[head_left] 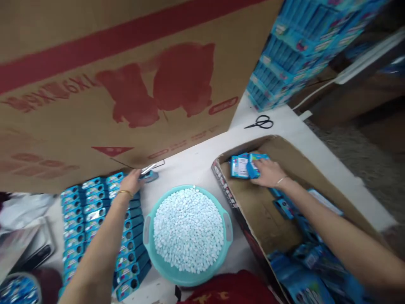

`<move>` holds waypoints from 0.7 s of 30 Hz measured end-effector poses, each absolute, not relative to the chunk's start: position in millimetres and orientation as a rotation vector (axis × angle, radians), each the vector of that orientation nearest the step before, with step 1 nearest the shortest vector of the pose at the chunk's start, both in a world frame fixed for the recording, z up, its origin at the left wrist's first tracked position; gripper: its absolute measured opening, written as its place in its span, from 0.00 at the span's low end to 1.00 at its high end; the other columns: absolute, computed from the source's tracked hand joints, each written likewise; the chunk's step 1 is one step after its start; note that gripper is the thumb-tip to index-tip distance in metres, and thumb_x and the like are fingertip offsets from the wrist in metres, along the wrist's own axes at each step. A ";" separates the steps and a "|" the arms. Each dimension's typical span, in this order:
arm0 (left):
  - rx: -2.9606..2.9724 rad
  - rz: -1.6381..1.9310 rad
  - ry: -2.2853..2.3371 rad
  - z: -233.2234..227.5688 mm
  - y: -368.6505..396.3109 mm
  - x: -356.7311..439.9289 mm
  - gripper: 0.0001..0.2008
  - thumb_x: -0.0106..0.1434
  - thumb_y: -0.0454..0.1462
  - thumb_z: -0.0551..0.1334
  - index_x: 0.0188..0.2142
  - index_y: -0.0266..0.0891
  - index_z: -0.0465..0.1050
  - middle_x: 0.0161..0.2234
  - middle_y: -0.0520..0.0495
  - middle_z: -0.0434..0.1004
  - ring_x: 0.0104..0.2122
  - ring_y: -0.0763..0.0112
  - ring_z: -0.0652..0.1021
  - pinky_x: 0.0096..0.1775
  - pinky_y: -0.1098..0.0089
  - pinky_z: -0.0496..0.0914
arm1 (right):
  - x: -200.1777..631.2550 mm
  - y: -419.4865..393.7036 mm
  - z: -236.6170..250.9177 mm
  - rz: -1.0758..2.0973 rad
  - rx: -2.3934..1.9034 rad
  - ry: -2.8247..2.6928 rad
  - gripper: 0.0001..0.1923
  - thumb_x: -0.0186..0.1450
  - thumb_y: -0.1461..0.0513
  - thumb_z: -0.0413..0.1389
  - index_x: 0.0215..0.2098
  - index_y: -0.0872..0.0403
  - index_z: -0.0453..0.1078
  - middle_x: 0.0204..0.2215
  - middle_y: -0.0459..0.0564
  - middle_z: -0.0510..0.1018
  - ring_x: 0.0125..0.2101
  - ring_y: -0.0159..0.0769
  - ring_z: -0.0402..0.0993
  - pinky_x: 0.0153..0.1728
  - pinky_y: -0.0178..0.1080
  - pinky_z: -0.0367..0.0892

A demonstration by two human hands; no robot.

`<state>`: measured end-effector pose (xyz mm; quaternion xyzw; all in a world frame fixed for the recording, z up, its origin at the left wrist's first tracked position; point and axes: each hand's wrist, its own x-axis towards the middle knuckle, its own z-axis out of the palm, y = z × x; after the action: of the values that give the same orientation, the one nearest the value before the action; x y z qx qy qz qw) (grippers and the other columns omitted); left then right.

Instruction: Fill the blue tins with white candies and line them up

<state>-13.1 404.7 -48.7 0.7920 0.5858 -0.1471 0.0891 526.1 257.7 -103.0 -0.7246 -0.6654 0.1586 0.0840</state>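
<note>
My left hand (131, 181) is closed at the far end of the rows of small blue boxes (93, 198), which have dark round holes in their faces. A small blue box (151, 176) with a pale, blurred strip over it juts from its fingers. Inside a shallow cardboard tray (256, 211), my right hand (268, 172) grips another small blue box (252, 166), beside a blue box with a white printed panel (239, 166). Between my hands stands a turquoise basin (180, 276) filled with small pale pellets (190, 230).
A large brown carton (126, 97) with red print walls off the back. Black scissors (262, 122) lie beyond the tray, near stacked blue packs (291, 55). More blue packs (306, 274) fill the tray's near end. A round container (20, 289) stands lower left.
</note>
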 end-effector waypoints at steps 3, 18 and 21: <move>2.424 -0.260 1.710 -49.4 413.4 -14.1 0.19 0.64 0.46 0.55 0.48 0.37 0.64 0.44 0.42 0.68 0.43 0.59 0.74 0.43 0.65 0.70 | 504.6 231.8 -87.4 0.794 -2.126 -1.688 0.32 0.45 0.57 0.65 0.48 0.57 0.68 0.45 0.59 0.75 0.46 0.52 0.72 0.49 0.51 0.67; 2.022 -0.353 1.197 3.2 145.7 34.4 0.11 0.65 0.40 0.51 0.40 0.41 0.69 0.38 0.44 0.76 0.37 0.64 0.77 0.40 0.65 0.70 | 352.7 90.9 28.2 1.772 -0.910 0.166 0.25 0.62 0.42 0.51 0.45 0.50 0.70 0.39 0.49 0.81 0.45 0.44 0.77 0.49 0.52 0.70; 1.996 -0.565 1.382 -4.5 108.7 45.4 0.07 0.64 0.35 0.52 0.37 0.38 0.68 0.38 0.41 0.75 0.38 0.61 0.77 0.40 0.64 0.69 | 329.9 50.6 32.8 2.019 -0.834 0.080 0.33 0.61 0.37 0.46 0.48 0.52 0.68 0.43 0.55 0.80 0.49 0.47 0.74 0.51 0.55 0.67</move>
<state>45.4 108.7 -4.5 0.7589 0.5254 -0.2149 0.3190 329.9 50.6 32.8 -0.3387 0.0324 0.8202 0.4599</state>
